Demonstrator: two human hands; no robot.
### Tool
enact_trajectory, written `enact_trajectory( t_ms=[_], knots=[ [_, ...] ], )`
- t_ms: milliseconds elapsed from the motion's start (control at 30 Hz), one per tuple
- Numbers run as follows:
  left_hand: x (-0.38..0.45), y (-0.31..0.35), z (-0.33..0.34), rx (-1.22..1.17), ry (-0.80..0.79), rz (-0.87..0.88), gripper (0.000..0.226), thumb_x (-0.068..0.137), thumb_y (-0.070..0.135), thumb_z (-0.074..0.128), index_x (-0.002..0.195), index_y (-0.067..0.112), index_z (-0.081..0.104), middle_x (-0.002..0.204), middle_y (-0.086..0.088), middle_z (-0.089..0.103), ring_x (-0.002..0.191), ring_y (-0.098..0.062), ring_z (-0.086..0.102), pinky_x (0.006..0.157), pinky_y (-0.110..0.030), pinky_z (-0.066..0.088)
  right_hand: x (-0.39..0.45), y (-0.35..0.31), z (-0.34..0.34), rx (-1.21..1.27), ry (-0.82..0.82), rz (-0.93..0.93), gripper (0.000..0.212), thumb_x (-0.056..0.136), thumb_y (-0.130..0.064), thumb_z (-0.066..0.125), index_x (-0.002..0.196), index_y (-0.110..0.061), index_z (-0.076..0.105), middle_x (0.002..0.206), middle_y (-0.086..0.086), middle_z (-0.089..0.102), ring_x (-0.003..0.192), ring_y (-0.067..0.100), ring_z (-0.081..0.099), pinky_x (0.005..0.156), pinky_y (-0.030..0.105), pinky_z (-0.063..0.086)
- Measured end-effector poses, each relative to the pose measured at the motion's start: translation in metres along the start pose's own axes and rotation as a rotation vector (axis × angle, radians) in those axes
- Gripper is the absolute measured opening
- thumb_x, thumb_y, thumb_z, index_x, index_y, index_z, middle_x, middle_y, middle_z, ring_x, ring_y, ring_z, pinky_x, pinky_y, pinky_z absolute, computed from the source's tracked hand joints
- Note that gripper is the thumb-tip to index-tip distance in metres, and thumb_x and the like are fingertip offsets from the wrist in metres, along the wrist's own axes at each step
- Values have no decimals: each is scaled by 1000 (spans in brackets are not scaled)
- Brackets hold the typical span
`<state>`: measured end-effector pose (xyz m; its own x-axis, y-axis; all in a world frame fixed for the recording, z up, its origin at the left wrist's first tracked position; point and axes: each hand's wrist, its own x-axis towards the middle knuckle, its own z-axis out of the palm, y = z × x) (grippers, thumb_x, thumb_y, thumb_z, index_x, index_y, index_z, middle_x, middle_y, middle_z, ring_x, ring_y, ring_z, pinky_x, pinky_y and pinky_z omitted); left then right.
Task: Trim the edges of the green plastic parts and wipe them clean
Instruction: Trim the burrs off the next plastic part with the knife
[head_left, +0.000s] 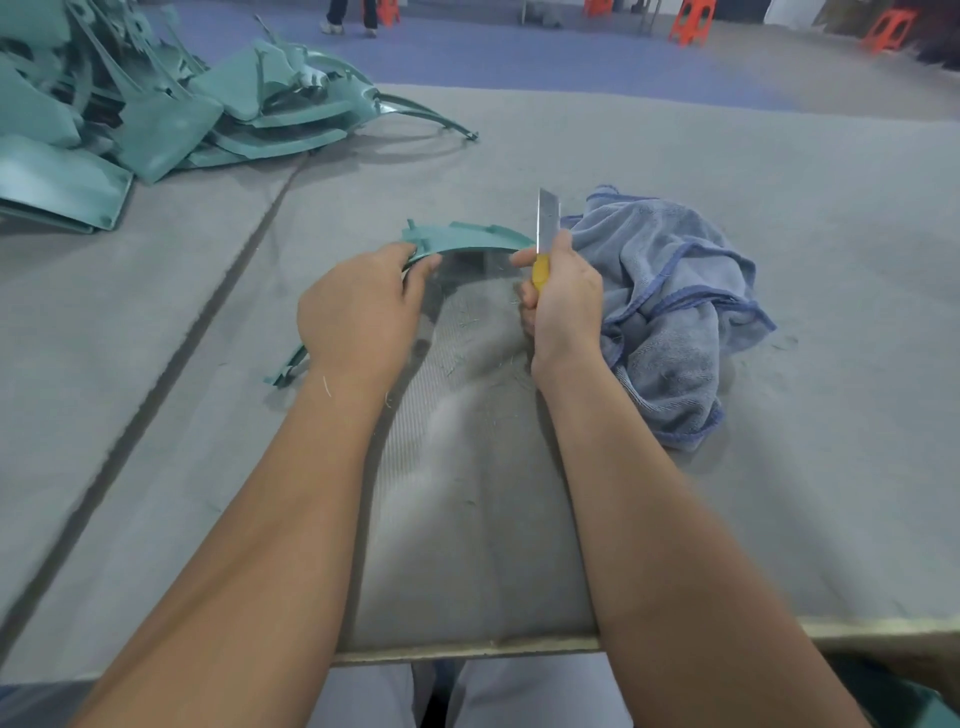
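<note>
A person sits at a big table (779, 260) covered in gray felt, with both bare arms stretched out over it. The left hand (358, 317) holds a curved green plastic part (467, 236) that bends like a rainbow over the table. The fingers of that hand are curled onto the part's left side, with the thumb underneath, pinching it. The part's low end pokes out by the left wrist, near the table top, and its other end reaches across to the right hand (563, 301). That hand is wrapped tight around the yellow handle of a knife (545, 236) — the silver blade sticks straight up, just beside the right end of the green part. I cannot tell if the blade is touching the plastic. Right next to the knife hand lies a crumpled blue cloth (675, 312), all bunched up on the felt. Tiny green shavings (467, 322) are sprinkled on the table between the two hands. Far off on the left side sits a big messy pile of green parts (156, 104) — flat ones and long bendy ones, stacked every which way. Past the table there are orange stools (688, 21) on the floor, and somebody's legs (353, 15) standing far away.
</note>
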<state>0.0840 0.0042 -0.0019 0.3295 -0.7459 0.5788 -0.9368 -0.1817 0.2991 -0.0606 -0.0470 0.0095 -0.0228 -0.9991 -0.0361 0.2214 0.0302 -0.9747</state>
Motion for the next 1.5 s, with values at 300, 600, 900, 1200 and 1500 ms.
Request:
enact_trajectory(
  t_ms=[300,600,900,1200,1500],
  knots=[
    [4,-1,-1,28,23,-66,47,101,53,32,92,20,64,74,-5,62,66,-29,52,50,-30,27,-8,9,3,-588,-48,-356,23,102,-33,37,114,-18,49,89,-7,56,83,13,53,75,34,41],
    [2,2,2,13,24,-54,45,102,47,34,110,14,64,89,-11,68,76,-32,56,56,-33,34,-2,3,5,-67,-50,-52,14,95,-24,60,85,-14,55,62,-7,49,53,6,42,51,21,35],
    [5,-7,-14,-280,234,163,42,101,43,39,118,16,67,83,-6,70,74,-23,61,66,-33,43,-3,-6,-2,385,-323,135,11,97,-25,55,91,-17,58,106,4,60,93,20,66,66,29,54],
    [3,-12,-7,-265,126,178,42,94,44,43,123,23,66,77,0,60,77,-22,52,73,-36,39,4,-6,-7,465,-212,157,11,95,-21,56,87,-13,54,97,6,60,69,18,67,57,24,50],
    [-9,15,-4,-511,31,-2,43,91,35,50,64,2,60,59,-8,53,58,-23,49,60,-35,41,9,-4,-2,644,4,182,11,95,-2,54,84,-2,56,68,5,60,54,12,64,56,19,54]
  ],
)
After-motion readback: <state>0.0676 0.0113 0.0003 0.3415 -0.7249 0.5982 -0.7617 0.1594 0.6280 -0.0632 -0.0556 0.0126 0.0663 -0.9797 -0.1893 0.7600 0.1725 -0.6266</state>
